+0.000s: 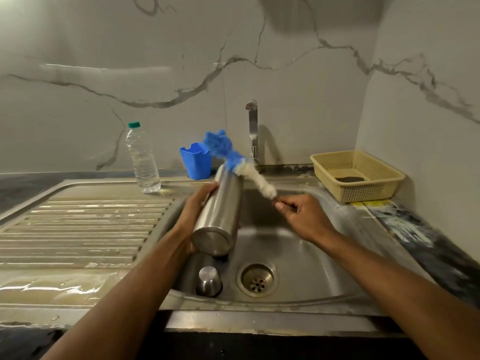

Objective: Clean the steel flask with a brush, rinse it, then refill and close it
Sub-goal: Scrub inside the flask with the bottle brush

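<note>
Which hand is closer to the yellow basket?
The right hand. It holds the brush handle over the sink, just left of the basket. The left hand grips the steel flask, farther left.

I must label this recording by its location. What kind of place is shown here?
Most likely a home kitchen, at the washing-up area. A steel sink with a ribbed drainboard sits below a tap, against a marble-patterned wall, and a dish basket stands beside it.
</note>
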